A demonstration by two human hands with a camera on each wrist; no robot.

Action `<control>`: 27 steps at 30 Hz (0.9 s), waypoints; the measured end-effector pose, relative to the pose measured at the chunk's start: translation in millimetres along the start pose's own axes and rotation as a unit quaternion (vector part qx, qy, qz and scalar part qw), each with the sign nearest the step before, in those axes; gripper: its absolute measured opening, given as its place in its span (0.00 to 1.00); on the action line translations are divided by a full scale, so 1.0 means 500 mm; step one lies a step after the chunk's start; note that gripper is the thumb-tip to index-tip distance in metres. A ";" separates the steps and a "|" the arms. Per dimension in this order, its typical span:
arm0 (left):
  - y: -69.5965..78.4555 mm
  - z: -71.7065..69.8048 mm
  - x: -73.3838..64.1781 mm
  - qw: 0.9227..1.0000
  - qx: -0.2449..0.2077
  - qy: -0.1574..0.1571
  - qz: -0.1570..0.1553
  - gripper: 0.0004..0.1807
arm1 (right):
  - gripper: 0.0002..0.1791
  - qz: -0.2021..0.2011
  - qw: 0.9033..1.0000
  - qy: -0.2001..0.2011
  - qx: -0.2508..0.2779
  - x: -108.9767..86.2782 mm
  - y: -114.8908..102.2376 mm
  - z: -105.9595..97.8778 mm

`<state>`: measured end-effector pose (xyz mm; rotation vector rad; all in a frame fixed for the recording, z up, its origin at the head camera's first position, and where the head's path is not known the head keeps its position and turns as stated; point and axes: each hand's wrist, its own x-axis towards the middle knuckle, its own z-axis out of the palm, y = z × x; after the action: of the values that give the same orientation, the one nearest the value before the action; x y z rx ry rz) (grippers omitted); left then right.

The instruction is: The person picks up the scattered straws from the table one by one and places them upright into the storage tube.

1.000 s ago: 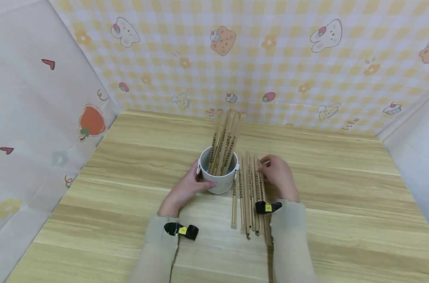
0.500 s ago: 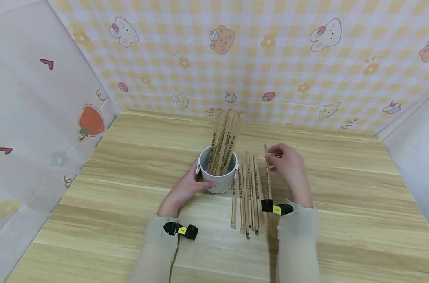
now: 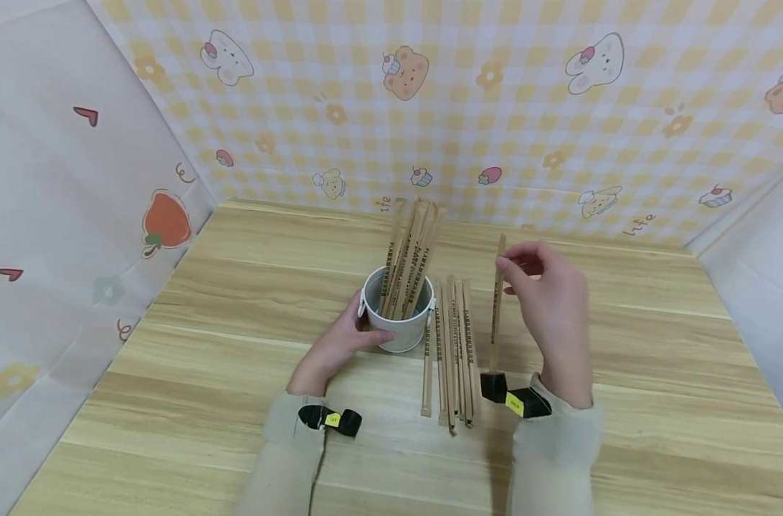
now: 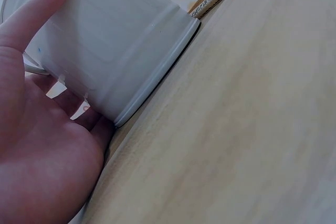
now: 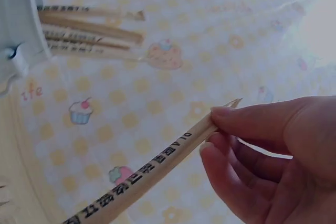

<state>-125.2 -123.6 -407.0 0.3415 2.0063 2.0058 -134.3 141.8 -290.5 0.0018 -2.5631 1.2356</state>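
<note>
1. White round pail, apparently metal, lugged at the sides: stood upright on the pale wood-grain worktop. Its wall is clasped from the left by the left grip, a bare hand, thumb laid across the near face, fingers bent round behind; presumably so held that a light vessel is kept from sliding or tipping.

2. Bundle of slim brown paper-wrapped straws, black-printed: housed in the pail, slanted, tops raised well above the rim; being long for so short a pail, they are seemingly propped by its wall.

3. Single straw, same wrapping: held near-upright, clear of the pail, pinched close to its upper end between thumb and fingertips of the right grip, also bare. By this hold, it is judged, the length below is left free. Lower end: not made out.

4. Loose row of like straws: laid roughly parallel, right of the pail, the leftmost just beside it; conveniently placed, it seems, for the right grip.
</note>
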 end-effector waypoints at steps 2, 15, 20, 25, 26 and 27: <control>0.001 0.000 0.000 1.000 0.004 0.000 -0.001 0.51 | 0.09 -0.013 0.999 0.027 0.013 -0.007 -0.014 -0.006; -0.045 -0.011 0.015 1.000 -0.004 0.001 0.010 0.51 | 0.12 -0.102 0.956 0.167 0.217 -0.054 -0.108 -0.036; -0.050 -0.012 0.017 1.000 0.005 0.004 0.016 0.51 | 0.11 -0.133 0.906 0.217 0.338 -0.064 -0.126 -0.044; -0.052 -0.014 0.017 1.000 0.008 0.003 0.017 0.51 | 0.14 -0.154 0.857 0.264 0.416 -0.068 -0.126 -0.047; -0.052 -0.014 0.017 1.000 0.009 0.003 0.017 0.51 | 0.14 -0.158 0.850 0.272 0.422 -0.068 -0.127 -0.047; -0.052 -0.014 0.017 1.000 0.009 0.004 0.017 0.51 | 0.15 -0.162 0.844 0.278 0.428 -0.069 -0.128 -0.047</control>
<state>-134.8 -127.1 -433.3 0.3760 2.0375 2.0134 -87.1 114.9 -237.0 0.2192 -1.3082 1.7889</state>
